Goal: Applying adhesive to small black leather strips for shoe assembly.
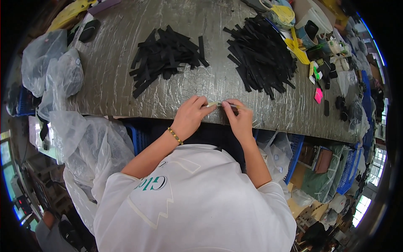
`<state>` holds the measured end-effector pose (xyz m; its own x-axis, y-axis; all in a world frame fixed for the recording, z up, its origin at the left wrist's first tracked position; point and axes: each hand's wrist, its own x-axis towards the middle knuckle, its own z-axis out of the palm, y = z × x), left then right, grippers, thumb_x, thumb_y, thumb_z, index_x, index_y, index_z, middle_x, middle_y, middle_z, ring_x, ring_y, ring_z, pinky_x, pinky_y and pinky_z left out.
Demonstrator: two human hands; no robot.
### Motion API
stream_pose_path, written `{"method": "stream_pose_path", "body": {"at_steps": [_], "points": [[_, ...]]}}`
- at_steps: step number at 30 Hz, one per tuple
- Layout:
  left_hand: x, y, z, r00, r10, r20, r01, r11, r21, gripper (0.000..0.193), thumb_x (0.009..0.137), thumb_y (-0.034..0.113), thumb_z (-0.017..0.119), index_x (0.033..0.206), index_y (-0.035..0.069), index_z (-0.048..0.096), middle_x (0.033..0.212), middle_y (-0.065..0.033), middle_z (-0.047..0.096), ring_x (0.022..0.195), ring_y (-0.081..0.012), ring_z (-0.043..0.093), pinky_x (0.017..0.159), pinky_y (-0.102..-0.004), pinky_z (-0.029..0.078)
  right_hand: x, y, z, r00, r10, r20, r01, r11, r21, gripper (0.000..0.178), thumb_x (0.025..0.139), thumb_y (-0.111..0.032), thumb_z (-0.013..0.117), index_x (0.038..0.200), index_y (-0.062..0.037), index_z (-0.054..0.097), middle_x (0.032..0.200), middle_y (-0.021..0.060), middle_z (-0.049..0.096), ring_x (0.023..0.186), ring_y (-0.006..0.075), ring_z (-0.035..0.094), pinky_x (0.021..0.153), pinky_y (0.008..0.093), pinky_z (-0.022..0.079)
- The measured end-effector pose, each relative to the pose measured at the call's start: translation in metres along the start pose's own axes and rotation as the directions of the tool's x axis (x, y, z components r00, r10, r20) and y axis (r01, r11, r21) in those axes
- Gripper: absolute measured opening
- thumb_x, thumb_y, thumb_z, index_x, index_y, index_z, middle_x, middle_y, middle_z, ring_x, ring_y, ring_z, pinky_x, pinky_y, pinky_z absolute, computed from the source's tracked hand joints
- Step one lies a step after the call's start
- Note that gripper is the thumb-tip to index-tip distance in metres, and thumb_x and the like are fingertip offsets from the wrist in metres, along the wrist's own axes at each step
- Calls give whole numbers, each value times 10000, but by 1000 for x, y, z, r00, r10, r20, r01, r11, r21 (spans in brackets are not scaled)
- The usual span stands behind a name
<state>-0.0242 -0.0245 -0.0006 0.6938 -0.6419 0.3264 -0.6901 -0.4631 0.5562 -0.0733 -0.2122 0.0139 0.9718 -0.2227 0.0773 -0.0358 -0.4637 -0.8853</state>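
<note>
Both my hands meet at the table's near edge, fingertips almost touching. My left hand [191,114], with a beaded bracelet on its wrist, pinches a slim pale stick-like thing [213,103] between thumb and fingers. My right hand [239,119] is closed at the same spot, thumb against forefinger, and a thin yellowish end shows beside its fingers. Whether this is one piece or two is too small to tell. Beyond my hands lie two heaps of short black strips: a smaller heap [166,54] to the left and a larger heap [262,56] to the right.
The table [109,84] has a shiny, wrinkled covering. Clear plastic bags [90,143] hang over its left edge. At the right stand cups and tools, with yellow scissors-like handles [296,48], a pink piece [318,95] and small black parts. A blue crate [350,170] sits lower right.
</note>
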Motion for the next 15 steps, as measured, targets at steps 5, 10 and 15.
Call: {"method": "stream_pose_path", "body": {"at_steps": [5, 10, 15], "points": [[-1, -5, 2, 1000, -19, -9, 18, 999, -46, 427, 777, -29, 601, 1160, 120, 714, 890, -69, 578, 866, -257, 569, 770, -361, 504, -3, -3, -5, 996, -78, 31, 80, 995, -65, 166, 938, -109, 669, 938, 55, 697, 843, 87, 713, 767, 128, 674, 686, 266, 520], [3, -1, -2, 985, -159, -68, 137, 957, -254, 527, 846, -19, 590, 1355, 117, 581, 904, -87, 624, 889, -290, 578, 788, -394, 500, -5, -7, 6, 997, -20, 72, 13, 995, 95, 156, 927, -110, 665, 963, 37, 701, 872, 146, 707, 714, 205, 680, 638, 301, 514], [-3, -7, -1, 983, -177, -51, 156, 948, -278, 599, 877, 8, 599, 1452, 107, 463, 934, -93, 648, 913, -306, 592, 812, -409, 495, -1, -11, 22, 993, -39, 114, 33, 998, 54, 156, 923, -114, 669, 958, 36, 698, 871, 156, 703, 690, 239, 669, 638, 315, 512]]}}
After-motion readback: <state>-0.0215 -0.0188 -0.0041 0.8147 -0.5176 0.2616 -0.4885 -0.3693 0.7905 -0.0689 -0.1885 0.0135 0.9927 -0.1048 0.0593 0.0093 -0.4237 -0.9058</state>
